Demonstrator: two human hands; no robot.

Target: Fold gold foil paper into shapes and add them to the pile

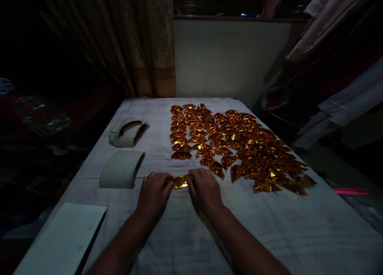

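Observation:
Between my two hands is a gold foil paper ingot [180, 182], one end in each hand. My left hand [154, 190] pinches its left end with thumb and fingers. The right end is pinched by my right hand [206, 189], which hides part of it. Just beyond my hands, several folded gold foil ingots [181, 155] stand in rows, and more lie in a looser heap [263, 159] to the right. Some overlap each other.
All this lies on a white cloth-covered table [260, 235]. To the left are a curved stack of pale sheets [121, 169], another curled stack [127, 133] behind it, and a flat white box or board [62, 239] near me. A curtain [143, 44] hangs behind.

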